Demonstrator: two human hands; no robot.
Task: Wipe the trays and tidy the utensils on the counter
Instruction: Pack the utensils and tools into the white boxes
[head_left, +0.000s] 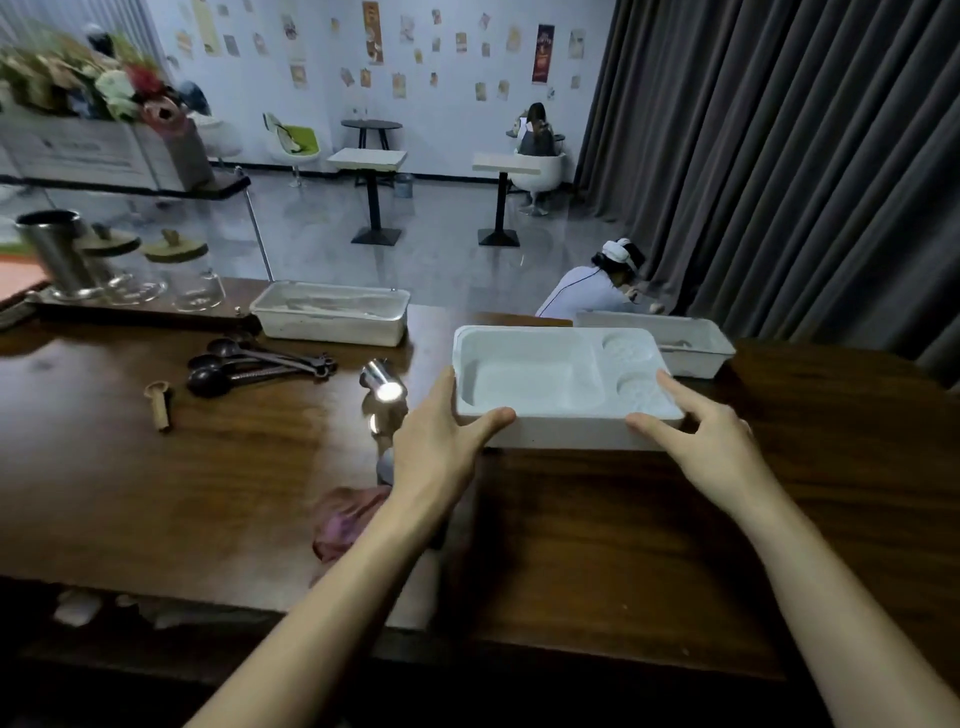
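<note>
A white compartment tray (530, 374) sits on the dark wooden counter (597, 545) in front of me. My left hand (441, 431) is at its front left corner, thumb lying on the front rim and fingers along the left side. My right hand (711, 436) is at the front right corner, fingers spread, index finger reaching over the rim. A crumpled pink cloth (343, 519) lies on the counter under my left forearm. Black measuring spoons (249, 361), a wooden scoop (160, 402) and a shiny metal cup (382, 382) on its side lie to the left.
Two more white trays stand at the counter's far edge, one at centre left (332, 325) and one at right (696, 348). Glass jars (192, 280) and a steel canister (54, 249) stand at the far left. A person (597, 291) crouches behind the counter.
</note>
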